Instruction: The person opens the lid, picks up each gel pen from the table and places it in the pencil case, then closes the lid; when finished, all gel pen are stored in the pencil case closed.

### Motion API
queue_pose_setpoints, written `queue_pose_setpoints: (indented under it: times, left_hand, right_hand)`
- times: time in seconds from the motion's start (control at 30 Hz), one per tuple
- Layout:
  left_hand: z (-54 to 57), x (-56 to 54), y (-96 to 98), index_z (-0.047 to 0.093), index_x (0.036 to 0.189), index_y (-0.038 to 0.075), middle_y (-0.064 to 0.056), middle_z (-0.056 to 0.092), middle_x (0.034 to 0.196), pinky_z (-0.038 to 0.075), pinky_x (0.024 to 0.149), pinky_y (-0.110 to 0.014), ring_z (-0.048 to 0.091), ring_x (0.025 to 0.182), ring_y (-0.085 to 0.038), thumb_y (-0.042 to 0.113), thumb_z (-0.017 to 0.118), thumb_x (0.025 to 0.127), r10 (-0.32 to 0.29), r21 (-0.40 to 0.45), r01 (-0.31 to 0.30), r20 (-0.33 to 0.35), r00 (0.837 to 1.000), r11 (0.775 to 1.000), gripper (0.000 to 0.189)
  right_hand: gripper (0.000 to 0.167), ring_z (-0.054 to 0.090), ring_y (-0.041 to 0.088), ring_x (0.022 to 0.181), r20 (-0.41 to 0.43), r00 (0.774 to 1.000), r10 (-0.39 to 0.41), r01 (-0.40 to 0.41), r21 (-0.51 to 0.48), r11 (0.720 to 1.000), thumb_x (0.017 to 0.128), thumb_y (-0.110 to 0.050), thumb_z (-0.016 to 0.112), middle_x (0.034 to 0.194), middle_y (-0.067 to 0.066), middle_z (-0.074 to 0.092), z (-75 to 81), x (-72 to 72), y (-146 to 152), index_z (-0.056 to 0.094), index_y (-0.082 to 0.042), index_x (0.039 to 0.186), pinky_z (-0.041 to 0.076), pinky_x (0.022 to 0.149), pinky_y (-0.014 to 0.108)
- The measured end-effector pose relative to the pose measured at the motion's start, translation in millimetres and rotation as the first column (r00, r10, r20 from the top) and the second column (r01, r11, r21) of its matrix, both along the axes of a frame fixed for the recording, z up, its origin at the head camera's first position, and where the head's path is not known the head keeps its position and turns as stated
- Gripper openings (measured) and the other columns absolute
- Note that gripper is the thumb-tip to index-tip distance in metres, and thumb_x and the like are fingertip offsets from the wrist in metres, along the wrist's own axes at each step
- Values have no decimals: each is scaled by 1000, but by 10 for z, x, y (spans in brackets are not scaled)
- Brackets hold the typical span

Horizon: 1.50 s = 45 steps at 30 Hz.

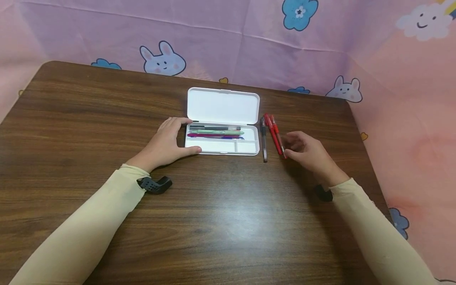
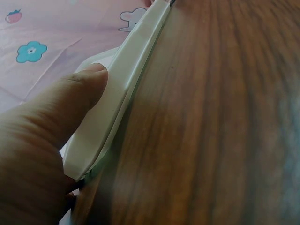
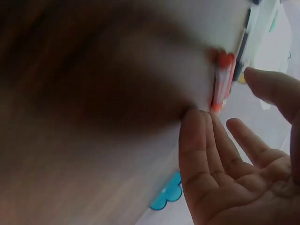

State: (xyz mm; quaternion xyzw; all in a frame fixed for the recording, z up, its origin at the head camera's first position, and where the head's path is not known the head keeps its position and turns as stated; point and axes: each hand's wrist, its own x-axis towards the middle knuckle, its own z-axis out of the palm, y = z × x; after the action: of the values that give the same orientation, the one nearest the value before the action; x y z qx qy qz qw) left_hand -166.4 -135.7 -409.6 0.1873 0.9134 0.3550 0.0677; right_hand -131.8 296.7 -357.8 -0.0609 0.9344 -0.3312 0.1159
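pale glare spots the table [image 1: 246,213]; the right hand [image 1: 313,156] casts a soft shadow. the left wrist view is dim, the right wrist view blurred.

A flat, rectangular plastic case [image 1: 223,106] is plain white, backing a slim mint-green pen [image 1: 228,132] and a slim magenta pen [image 1: 203,135]. A slim black-and-clear pen [image 1: 263,130] contrasts with two slim red pens [image 1: 273,134]. Streaked brown wood grain patterns the table [image 1: 213,221]. White rabbits [image 1: 164,65] and blue flowers [image 1: 292,16] dot the lilac-and-pink cloth [image 1: 228,47]. The long sleeves [image 1: 89,221] are cream, the wrist straps [image 1: 154,185] black.
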Motion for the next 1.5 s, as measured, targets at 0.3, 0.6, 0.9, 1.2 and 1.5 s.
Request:
queue_pose_setpoints:
  times: [0.3, 0.6, 0.9, 1.2, 1.5]
  left_hand:
    - [-8, -3, 8, 40, 154, 8, -15, 42, 157, 17, 125, -60, 30, 151, -36, 59, 80, 83, 3, -1, -3, 0, 1000, 1000, 96]
    - [-20, -7, 21, 41, 153, 9, -13, 44, 155, 22, 123, -60, 34, 147, -34, 60, 81, 82, 1, -1, -1, -13, 1000, 1000, 97]
    - [-5, 3, 8, 41, 153, 9, -14, 44, 156, 21, 123, -61, 33, 148, -35, 59, 81, 82, 7, 2, -7, -3, 1000, 1000, 96]
    - [-9, 7, 2, 40, 153, 9, -13, 44, 155, 23, 122, -60, 36, 146, -34, 58, 81, 83, 4, 4, -4, -6, 1000, 1000, 96]
    - [-6, 3, -2, 40, 154, 8, -13, 44, 156, 18, 125, -57, 33, 149, -33, 58, 81, 83, -4, -5, 4, -14, 1000, 1000, 95]
  right_hand:
    - [45, 65, 34, 108, -2, 1000, -10, 10, 75, 997, 97, -13, 73, 127, 19, 65, -38, -32, -122, 57, -4, 138, 51, 92, 50]
    - [42, 63, 32, 108, 36, 999, -24, 21, 92, 996, 98, -11, 70, 121, 17, 65, -18, -16, -90, 59, -6, 139, 50, 88, 46]
    - [36, 63, 30, 103, 73, 997, -33, 29, 59, 998, 100, -14, 69, 118, 15, 67, 6, 2, -66, 61, -7, 134, 49, 83, 40]
    - [33, 64, 27, 96, 70, 997, -38, 34, 54, 998, 101, -11, 66, 116, 15, 67, -11, -31, -93, 62, -6, 133, 55, 73, 30]
    - [34, 66, 26, 91, 108, 994, -35, 29, 58, 998, 102, -9, 65, 115, 17, 67, 18, -42, -89, 60, -3, 135, 57, 70, 25]
